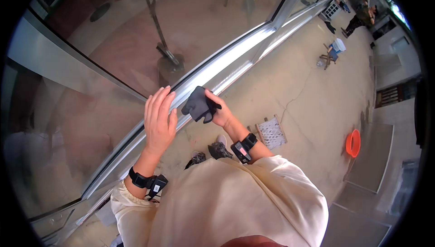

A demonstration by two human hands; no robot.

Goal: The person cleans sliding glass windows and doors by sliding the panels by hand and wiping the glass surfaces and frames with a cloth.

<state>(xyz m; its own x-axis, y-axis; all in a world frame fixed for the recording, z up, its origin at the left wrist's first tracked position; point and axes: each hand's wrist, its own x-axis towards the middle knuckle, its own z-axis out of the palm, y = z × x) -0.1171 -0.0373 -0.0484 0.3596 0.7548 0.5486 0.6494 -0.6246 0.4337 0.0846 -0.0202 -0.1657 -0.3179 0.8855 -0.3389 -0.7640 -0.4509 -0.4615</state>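
My right hand (220, 111) grips a dark grey cloth (197, 104), bunched up, with my thumb on top of it. My left hand (159, 119) holds nothing; its fingers are stretched out and slightly apart, at the metal window frame (210, 65). Whether those fingertips touch the frame or the glass, I cannot tell. Large glass panes (122, 34) rise in front of me, with reflections in them. A black strap with a small device sits on each wrist.
A low woven stool (272, 132) stands on the concrete floor to my right. Farther along are an orange basin (353, 143) and a small folding stool (330, 56) with a blue-and-white bucket (337, 46). Another person (360, 19) stands at the far end. Behind the glass, a long-handled tool (159, 29) leans.
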